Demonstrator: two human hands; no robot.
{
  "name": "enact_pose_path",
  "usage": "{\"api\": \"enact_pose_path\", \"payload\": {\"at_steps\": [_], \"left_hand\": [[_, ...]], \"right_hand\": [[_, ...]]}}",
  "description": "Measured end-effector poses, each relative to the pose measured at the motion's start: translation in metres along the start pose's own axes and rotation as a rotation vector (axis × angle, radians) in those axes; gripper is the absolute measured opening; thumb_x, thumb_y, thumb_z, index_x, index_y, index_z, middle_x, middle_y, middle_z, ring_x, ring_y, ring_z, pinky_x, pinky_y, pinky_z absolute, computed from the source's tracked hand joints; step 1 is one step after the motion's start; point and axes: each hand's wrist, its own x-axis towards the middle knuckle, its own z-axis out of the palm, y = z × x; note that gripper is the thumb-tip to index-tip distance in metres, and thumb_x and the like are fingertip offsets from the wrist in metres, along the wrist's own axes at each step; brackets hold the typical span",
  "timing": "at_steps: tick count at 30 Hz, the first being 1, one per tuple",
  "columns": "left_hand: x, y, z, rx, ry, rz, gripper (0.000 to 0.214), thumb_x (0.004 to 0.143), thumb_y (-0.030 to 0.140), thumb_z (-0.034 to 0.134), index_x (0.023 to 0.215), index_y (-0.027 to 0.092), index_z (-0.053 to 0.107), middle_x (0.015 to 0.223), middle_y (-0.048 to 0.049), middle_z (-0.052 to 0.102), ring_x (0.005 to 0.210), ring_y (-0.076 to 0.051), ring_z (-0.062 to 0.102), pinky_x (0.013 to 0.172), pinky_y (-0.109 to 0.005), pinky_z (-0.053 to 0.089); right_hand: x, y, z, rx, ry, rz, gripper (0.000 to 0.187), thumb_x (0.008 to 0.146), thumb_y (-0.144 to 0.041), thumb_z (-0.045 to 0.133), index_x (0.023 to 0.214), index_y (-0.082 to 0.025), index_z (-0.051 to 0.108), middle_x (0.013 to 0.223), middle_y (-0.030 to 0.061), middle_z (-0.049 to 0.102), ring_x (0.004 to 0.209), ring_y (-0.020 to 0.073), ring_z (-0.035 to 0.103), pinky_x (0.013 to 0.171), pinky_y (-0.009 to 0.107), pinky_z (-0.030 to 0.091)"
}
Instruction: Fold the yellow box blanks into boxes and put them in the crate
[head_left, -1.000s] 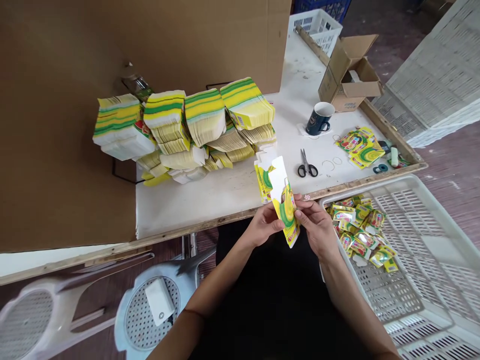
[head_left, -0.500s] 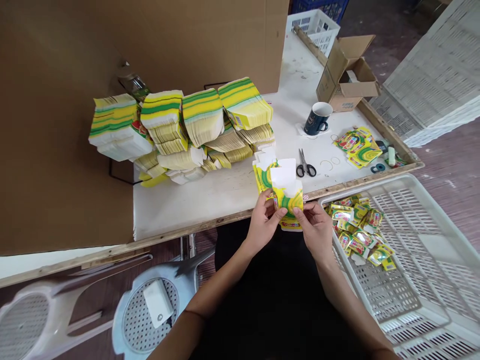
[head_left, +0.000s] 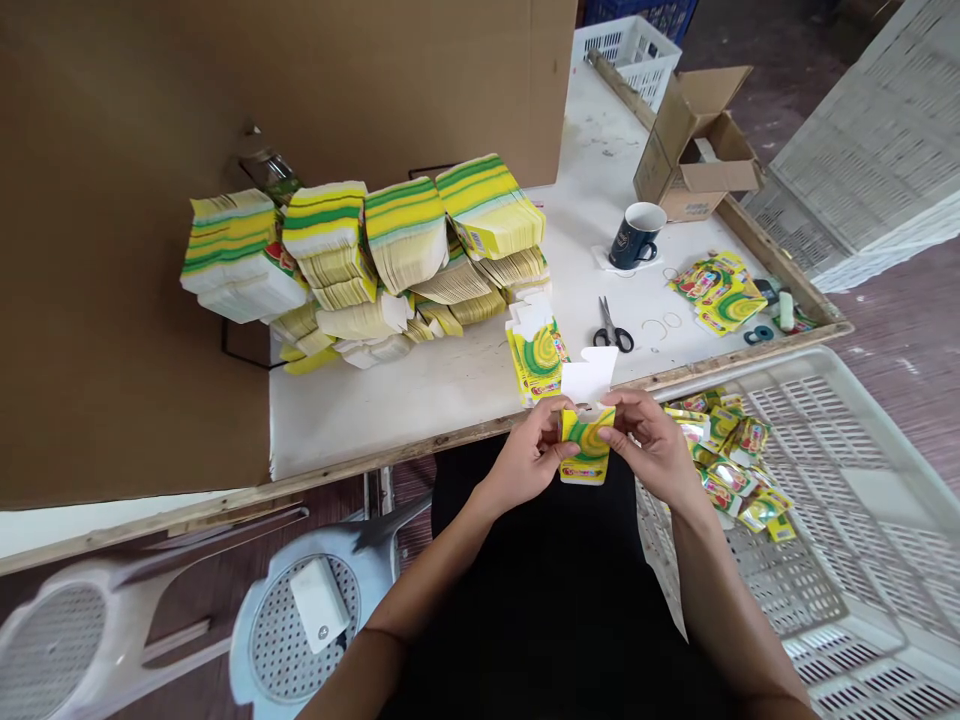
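Note:
A small yellow-and-green printed carton [head_left: 587, 452] is held upright between both hands just off the table's front edge, its white top flap raised. My left hand [head_left: 531, 452] pinches its left side, thumb on the printed front. On the opposite side, my right hand [head_left: 654, 446] grips the right edge with thumb and fingers. What is inside the carton cannot be made out. Flat printed cartons [head_left: 538, 355] lie on the table behind my left hand. Black-handled scissors [head_left: 613, 328] rest beyond the raised flap.
Bundled carton stacks [head_left: 405, 235] stand along a cardboard wall [head_left: 337, 90]. A dark mug [head_left: 636, 237], an open cardboard box [head_left: 697, 165] and loose cartons [head_left: 724, 290] occupy the table's right part. Below is a white crate [head_left: 847, 440] with several filled packs [head_left: 739, 470]; a stool [head_left: 259, 625] is at left.
Both hands have brought the carton towards my body and slightly right, away from the flat cartons. My right hand's fingers have moved up by the carton's top opening.

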Motion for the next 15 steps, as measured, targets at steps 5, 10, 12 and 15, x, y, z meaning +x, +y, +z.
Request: {"api": "enact_pose_path", "payload": {"at_steps": [5,10,12,15], "left_hand": [[-0.002,-0.001,0.004,-0.129,-0.081,-0.101,0.049,0.086,0.039,0.079,0.123,0.022,0.052,0.097,-0.0041,0.069,0.083,-0.018,0.072,0.075,-0.028,0.057],[0.0,0.006,0.003,-0.289,-0.157,-0.196,0.107,0.079,0.039,0.087,0.16,0.031,0.017,0.104,-0.0074,0.076,0.09,-0.025,0.076,0.081,-0.036,0.06],[0.002,0.005,0.002,-0.266,-0.164,-0.186,0.104,0.079,0.041,0.087,0.16,0.029,0.023,0.109,-0.0092,0.077,0.093,-0.026,0.076,0.081,-0.035,0.06],[0.004,0.002,0.003,-0.195,-0.111,-0.116,0.08,0.082,0.042,0.084,0.15,0.026,0.044,0.123,-0.0116,0.073,0.096,-0.025,0.076,0.082,-0.034,0.061]], "right_hand": [[0.0,-0.007,-0.007,-0.139,-0.012,-0.023,0.023,0.097,-0.043,0.066,0.09,-0.022,0.071,0.078,0.0014,0.064,0.062,0.0135,0.053,0.057,0.027,0.042],[0.0,-0.003,-0.005,-0.137,0.046,-0.012,0.024,0.098,-0.045,0.064,0.101,-0.022,0.071,0.08,0.0031,0.067,0.066,0.0159,0.06,0.06,0.028,0.046],[0.0,0.001,-0.004,-0.083,0.099,0.03,0.041,0.096,-0.048,0.067,0.129,-0.025,0.062,0.082,0.0018,0.067,0.064,0.0163,0.06,0.058,0.028,0.047],[-0.001,0.002,-0.008,-0.012,0.194,0.081,0.061,0.098,-0.056,0.061,0.149,-0.026,0.047,0.076,-0.0008,0.066,0.054,0.0144,0.053,0.051,0.027,0.043]]}}
